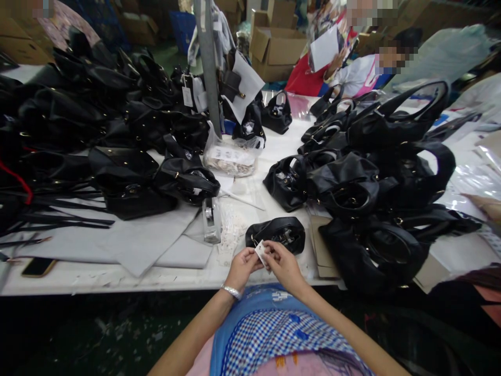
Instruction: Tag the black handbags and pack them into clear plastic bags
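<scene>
A small white hang tag (261, 253) with a dark loop is pinched between my two hands, just in front of a small black handbag (278, 233). My left hand (243, 265), below a silver bracelet, closes on the tag's left edge. From the other side, my right hand (285, 264) grips it with thumb and fingertips. The handbag stands close to the table's front edge, its handle up and its top partly showing. Left of it lie several loose tags (230, 235) in a pile, beside a clear tape dispenser (212, 222).
Black handbags crowd the table on the left (129, 183) and right (376, 245). A plastic bag of small pieces (230, 158) sits by a metal post (209, 68). Grey sheets (152, 237) and a phone (39, 267) lie front left. A co-worker (356, 73) is across the table.
</scene>
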Action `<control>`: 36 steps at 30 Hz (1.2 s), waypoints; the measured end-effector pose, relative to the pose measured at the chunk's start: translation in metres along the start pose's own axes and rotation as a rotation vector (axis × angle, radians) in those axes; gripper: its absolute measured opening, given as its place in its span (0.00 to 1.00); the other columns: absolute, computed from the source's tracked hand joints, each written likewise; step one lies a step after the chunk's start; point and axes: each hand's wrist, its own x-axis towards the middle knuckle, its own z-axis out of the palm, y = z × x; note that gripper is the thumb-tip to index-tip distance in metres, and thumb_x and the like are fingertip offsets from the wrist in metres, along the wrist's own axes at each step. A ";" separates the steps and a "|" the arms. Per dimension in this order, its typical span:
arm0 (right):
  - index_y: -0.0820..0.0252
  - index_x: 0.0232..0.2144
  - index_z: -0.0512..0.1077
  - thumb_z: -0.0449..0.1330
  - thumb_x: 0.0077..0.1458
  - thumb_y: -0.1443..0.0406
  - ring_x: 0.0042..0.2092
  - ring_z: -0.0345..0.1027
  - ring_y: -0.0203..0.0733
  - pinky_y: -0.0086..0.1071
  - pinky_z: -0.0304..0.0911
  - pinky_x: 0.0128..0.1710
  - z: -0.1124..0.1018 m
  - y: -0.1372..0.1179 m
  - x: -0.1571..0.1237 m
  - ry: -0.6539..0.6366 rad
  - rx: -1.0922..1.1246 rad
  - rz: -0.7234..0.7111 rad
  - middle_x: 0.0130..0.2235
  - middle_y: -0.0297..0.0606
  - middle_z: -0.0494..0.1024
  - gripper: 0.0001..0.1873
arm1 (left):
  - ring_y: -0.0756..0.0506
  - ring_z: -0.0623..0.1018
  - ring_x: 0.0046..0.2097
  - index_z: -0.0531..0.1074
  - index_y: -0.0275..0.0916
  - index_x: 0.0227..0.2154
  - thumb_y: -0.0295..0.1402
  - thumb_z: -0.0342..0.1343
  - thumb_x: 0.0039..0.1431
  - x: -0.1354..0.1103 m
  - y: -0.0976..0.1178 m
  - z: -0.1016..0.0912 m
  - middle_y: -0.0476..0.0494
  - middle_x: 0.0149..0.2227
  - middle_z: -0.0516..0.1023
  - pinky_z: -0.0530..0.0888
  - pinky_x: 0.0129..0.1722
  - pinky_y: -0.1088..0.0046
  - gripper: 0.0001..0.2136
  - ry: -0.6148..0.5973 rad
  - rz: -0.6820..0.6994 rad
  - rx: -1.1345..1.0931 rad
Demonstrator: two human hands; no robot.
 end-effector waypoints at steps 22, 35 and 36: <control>0.58 0.33 0.77 0.57 0.56 0.70 0.38 0.71 0.42 0.32 0.64 0.40 -0.005 0.014 0.018 -0.138 -0.337 -0.139 0.34 0.38 0.79 0.08 | 0.45 0.78 0.39 0.76 0.36 0.35 0.41 0.60 0.54 0.002 -0.019 -0.011 0.43 0.35 0.79 0.76 0.40 0.70 0.13 -0.017 0.174 0.369; 0.60 0.28 0.71 0.58 0.52 0.70 0.33 0.68 0.37 0.28 0.61 0.33 -0.014 0.012 0.025 -0.271 -0.275 -0.086 0.29 0.35 0.74 0.03 | 0.46 0.77 0.37 0.76 0.37 0.34 0.36 0.57 0.57 -0.003 -0.014 -0.006 0.46 0.33 0.79 0.73 0.39 0.73 0.08 -0.023 0.252 0.523; 0.60 0.27 0.71 0.58 0.52 0.69 0.32 0.68 0.37 0.27 0.61 0.33 -0.014 0.013 0.025 -0.282 -0.260 -0.071 0.29 0.34 0.74 0.03 | 0.46 0.77 0.37 0.76 0.37 0.34 0.36 0.57 0.57 -0.003 -0.015 -0.007 0.47 0.32 0.79 0.73 0.39 0.73 0.08 -0.019 0.257 0.528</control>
